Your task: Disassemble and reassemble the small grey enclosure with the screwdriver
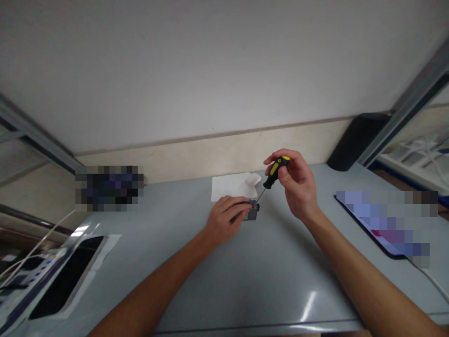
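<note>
My right hand (298,182) grips the black and yellow handle of a screwdriver (277,171), tilted with its shaft running down to the left. The tip meets a small dark grey boxy part (251,214) on the table, though the exact contact point is too small to make out. My left hand (228,215) is closed on the left side of this part, fingers and thumb pinching near the screwdriver's tip. Just behind lies a white sheet of paper (228,186) with a crumpled right corner.
The grey table (224,290) backs onto a wall. A black cylinder (345,140) stands at the back right, and a lit tablet-like screen (379,229) lies at right with a cable. At left are a dark flat device (70,276), a power strip (38,271) and a blurred object (109,188).
</note>
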`<state>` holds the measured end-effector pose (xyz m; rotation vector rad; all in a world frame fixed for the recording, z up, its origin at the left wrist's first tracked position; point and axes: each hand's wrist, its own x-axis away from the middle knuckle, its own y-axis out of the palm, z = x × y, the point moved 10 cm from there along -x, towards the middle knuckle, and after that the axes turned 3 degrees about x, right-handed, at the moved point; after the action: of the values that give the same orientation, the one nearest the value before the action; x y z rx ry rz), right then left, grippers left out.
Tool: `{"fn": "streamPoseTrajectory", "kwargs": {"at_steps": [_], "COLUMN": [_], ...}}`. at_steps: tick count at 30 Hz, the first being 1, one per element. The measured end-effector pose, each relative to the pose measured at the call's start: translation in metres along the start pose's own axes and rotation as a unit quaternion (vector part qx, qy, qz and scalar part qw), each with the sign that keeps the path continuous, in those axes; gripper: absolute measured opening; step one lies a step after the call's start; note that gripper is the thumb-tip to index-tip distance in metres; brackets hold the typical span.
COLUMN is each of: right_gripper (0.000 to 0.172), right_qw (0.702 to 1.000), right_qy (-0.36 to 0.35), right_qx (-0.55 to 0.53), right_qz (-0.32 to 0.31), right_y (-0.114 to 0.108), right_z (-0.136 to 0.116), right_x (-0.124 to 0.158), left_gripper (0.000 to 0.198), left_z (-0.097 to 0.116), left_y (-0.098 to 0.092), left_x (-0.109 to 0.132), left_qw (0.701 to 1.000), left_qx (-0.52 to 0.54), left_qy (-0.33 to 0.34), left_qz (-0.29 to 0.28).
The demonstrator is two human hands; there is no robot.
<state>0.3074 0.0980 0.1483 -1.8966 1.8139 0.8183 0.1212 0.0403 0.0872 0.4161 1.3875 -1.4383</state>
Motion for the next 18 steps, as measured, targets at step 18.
{"fn": "streamPoseTrajectory", "kwargs": {"at_steps": [18], "right_gripper": [0.033], "right_qw": [0.998], "right_qy": [0.045], "right_qx": [-0.053], "right_qz": [0.001], "right_y": [0.0029], "right_z": [0.0061], "right_x": [-0.0013], "left_gripper": [0.015], "left_z": [0.0003], "left_y": [0.0029], "left_x": [0.0011], "left_qw": [1.0], "left_qx": [0.006], "left_qy": [-0.028], "left_qz": [-0.009]}}
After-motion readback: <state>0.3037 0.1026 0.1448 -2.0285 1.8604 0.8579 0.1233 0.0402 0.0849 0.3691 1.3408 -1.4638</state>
